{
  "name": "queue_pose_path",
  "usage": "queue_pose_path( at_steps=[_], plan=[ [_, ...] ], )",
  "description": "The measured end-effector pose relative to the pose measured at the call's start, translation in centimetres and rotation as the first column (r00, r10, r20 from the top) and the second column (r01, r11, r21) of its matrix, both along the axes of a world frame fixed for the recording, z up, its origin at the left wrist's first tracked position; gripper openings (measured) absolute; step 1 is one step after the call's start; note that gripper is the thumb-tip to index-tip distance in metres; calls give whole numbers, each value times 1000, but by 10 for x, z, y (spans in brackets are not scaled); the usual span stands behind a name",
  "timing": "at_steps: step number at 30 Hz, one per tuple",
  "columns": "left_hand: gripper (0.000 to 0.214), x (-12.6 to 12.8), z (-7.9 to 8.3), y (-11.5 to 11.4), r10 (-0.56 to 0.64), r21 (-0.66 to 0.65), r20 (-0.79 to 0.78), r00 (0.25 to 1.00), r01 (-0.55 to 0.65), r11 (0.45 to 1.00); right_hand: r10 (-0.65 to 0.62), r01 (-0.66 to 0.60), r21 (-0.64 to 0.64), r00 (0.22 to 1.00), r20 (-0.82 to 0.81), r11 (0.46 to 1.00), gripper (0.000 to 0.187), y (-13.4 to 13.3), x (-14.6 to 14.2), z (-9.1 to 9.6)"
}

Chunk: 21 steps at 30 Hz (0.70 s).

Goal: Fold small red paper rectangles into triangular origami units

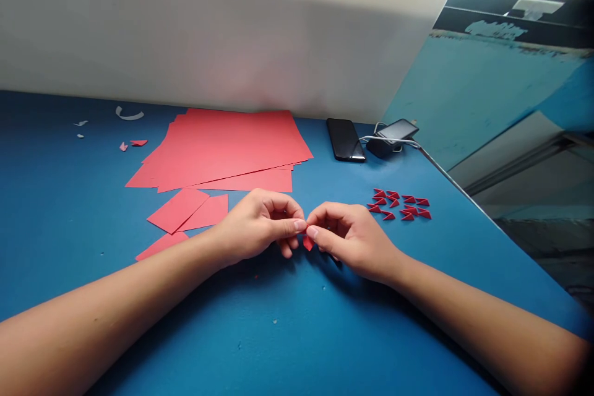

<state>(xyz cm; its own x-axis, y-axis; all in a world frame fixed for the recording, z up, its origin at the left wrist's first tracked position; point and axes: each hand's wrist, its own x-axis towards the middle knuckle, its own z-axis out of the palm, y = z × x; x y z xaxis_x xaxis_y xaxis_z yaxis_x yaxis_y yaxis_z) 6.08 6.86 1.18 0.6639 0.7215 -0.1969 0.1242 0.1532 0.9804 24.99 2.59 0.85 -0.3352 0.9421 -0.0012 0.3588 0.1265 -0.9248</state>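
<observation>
Between the fingertips of both hands is a small folded piece of red paper, partly hidden by the thumbs. My left hand pinches it from the left, thumb against forefinger. From the other side my right hand pinches the same piece, its lower fingers curled out of sight. Several small red folded paper triangles lie grouped to the right of my right hand. Cut red paper pieces rest beyond my left forearm, and a stack of larger red sheets lies behind them.
A black phone lies at the back of the blue table. Beside it, another device with a white cable sits on a dark object. Paper scraps are at the back left. A pale wall bounds the far edge.
</observation>
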Motion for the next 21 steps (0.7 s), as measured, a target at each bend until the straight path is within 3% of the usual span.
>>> queue_pose_path(
  at_steps=[4,14,21],
  plan=[
    [20,2,1,0,62,-4,-44,997,-62,998,-48,48,-4,999,-13,999,18,1,1,-1],
    [28,0,-2,1,73,18,-46,996,-72,997,-118,108,-107,989,-87,988,24,4,1,-2],
    [17,2,-1,-2,131,15,-33,991,-131,991,-126,111,-128,985,-118,986,23,4,-1,-2]
  ],
)
